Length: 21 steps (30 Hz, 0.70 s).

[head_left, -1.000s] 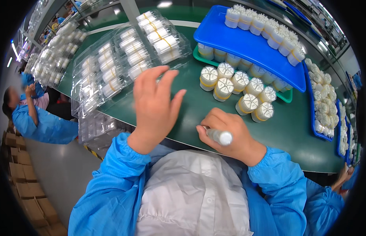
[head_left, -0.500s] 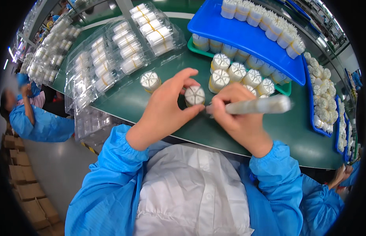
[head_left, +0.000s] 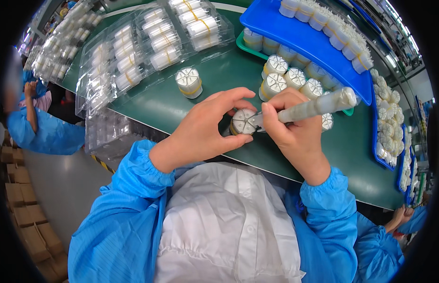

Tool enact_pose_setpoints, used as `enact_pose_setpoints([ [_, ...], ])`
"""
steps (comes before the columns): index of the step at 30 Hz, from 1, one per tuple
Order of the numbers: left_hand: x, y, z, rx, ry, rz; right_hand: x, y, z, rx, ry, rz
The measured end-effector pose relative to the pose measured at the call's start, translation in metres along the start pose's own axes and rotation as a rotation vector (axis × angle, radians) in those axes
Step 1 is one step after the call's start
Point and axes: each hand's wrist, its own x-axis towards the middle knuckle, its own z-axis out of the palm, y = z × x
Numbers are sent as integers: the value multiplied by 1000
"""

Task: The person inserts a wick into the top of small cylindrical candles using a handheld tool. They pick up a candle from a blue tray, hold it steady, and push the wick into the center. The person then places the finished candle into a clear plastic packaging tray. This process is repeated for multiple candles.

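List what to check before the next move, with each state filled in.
1. White bundle between left hand's thumb and fingers: ok.
2. Right hand's grip on the pen-like tool: ok.
3. Tool tip touching the bundle's top: cannot tell; it is at the edge, too small to judge.
4. Lone bundle upright, apart from left hand: ok.
5. Grouped bundles fully in view: not ok, right hand covers some.

The pen-like tool (head_left: 318, 106) looks plastic, the blue tray (head_left: 302, 40) glossy.
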Motion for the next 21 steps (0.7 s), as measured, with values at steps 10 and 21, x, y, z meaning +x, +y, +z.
enact_pose_setpoints([
  [10,-1,-6,4,99,36,58,-1,1,2,-1,49,-99],
  [21,-1,-12,3,40,19,148,-1,-4,1,-10,-12,45],
])
